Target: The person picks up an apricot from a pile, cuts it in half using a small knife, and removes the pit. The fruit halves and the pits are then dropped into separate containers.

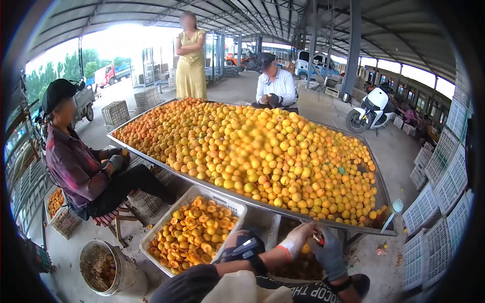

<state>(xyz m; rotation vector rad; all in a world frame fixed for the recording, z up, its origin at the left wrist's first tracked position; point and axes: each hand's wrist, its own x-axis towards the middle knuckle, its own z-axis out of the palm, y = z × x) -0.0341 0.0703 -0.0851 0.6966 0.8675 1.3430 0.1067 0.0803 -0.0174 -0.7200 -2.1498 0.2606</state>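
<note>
Close together at the table's near edge are my two gloved hands. My left hand [298, 240], in a pale glove, is closed around something mostly hidden by the fingers. A small red tool [318, 238] shows in the fingers of my right hand [329, 253], which wears a grey glove. A yellow-orange fruit [305, 248] sits between the hands, and I cannot tell which of them grips it. Beyond them, a metal-edged table [202, 178] bears a large heap of yellow-orange fruit [252, 146]. To the left, a white crate [241, 208] holds opened fruit halves [194, 235].
A bucket [113, 272] stands at the lower left. One person [76, 156] sits left of the table, another [277, 86] sits behind it, and a third [191, 60] stands there. Stacked crates [434, 217] line the right side. A white scooter [371, 111] is parked behind.
</note>
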